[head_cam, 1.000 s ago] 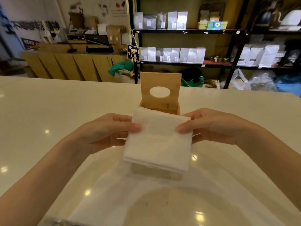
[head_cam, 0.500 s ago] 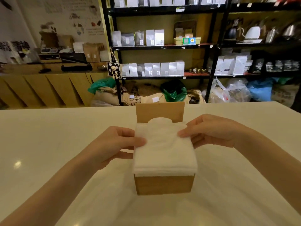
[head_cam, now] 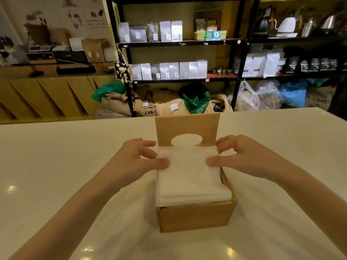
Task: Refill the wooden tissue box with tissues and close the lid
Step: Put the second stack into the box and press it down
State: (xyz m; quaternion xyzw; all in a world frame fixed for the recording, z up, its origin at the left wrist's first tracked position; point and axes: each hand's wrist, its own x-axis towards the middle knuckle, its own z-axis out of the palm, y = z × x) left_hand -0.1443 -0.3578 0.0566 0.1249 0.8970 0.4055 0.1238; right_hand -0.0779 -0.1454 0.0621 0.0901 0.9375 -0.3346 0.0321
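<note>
A square wooden tissue box (head_cam: 195, 218) stands on the white table in front of me. Its lid (head_cam: 187, 126), with an oval hole in it, stands upright at the far side. A stack of white tissues (head_cam: 189, 177) lies in the box and rises above its rim. My left hand (head_cam: 139, 158) presses on the stack's far left edge, thumb on top. My right hand (head_cam: 242, 156) presses on the far right edge in the same way. Both hands' fingers curl down beside the stack.
The white table (head_cam: 56, 175) spreads wide on every side of the box. Beyond its far edge stand black shelves (head_cam: 180, 42) with bags and packets, sacks on the floor, and a wooden counter (head_cam: 47, 94) at the left.
The tissue stack has gone from held above the box to lying in it. My hands have moved toward its far edge, and the lid's hole shows again.
</note>
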